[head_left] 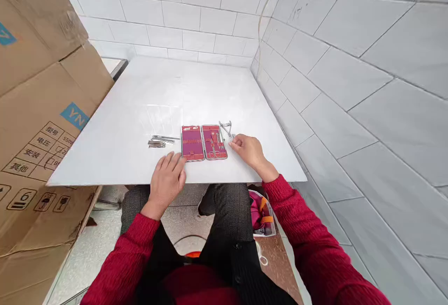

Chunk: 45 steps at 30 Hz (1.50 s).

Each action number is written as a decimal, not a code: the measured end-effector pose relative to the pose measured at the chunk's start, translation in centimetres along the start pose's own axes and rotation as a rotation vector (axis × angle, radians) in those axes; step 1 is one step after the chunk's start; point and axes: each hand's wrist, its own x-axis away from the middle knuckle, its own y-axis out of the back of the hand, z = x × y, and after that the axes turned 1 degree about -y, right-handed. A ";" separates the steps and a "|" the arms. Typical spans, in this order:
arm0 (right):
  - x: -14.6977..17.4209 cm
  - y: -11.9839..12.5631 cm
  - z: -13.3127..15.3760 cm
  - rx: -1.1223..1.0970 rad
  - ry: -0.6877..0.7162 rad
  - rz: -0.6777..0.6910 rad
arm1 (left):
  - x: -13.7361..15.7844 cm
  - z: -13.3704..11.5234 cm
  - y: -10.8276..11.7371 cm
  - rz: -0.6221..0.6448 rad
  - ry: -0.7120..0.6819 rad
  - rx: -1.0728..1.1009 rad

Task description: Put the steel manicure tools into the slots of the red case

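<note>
A manicure case [192, 142] lies unfolded on the white table, its lining red and purple. Its right half holds small scissors [214, 151] and several slim tools; the left half shows a row of elastic loops. My left hand [167, 179] rests flat and open on the near table edge, fingertips by the case's lower left corner. Right of the case, my right hand [248, 150] has thumb and forefinger pinched together at the near end of silver nippers [227, 127]. What is between those fingertips is too small to make out. Nail clippers [156, 144] and thin metal tools [166, 138] lie left of the case.
A clear plastic tray [160, 117] is on the table behind the clippers. A large cardboard box [45, 123] stands along the left side. Tiled walls [350, 85] border the back and right. Below the table, a clear container [268, 221] with coloured cloth is beside my right leg.
</note>
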 end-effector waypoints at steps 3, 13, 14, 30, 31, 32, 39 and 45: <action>0.9 -1.0 1.7 -0.064 0.082 0.155 | -0.1 -0.3 -0.1 -0.001 0.010 0.019; 0.1 -0.6 5.6 0.420 0.271 0.326 | 0.2 0.0 0.0 -0.031 0.019 0.063; -0.2 -0.4 5.9 0.452 0.289 0.359 | 0.2 0.0 0.0 -0.031 0.021 0.065; -4.9 0.5 5.2 -0.060 0.311 0.947 | 0.2 0.0 0.1 -0.029 0.017 0.054; -4.7 0.5 4.8 -0.122 0.301 0.969 | 0.2 0.0 0.1 -0.030 0.014 0.050; -4.4 0.5 4.4 -0.170 0.290 0.976 | 0.2 0.0 0.1 -0.031 0.013 0.049; -2.5 2.6 -0.2 -0.334 0.093 0.875 | 0.0 0.2 -0.2 -0.038 0.009 0.065; -3.0 3.6 -2.1 -0.034 0.058 0.650 | 0.0 0.1 -0.2 -0.047 0.017 0.067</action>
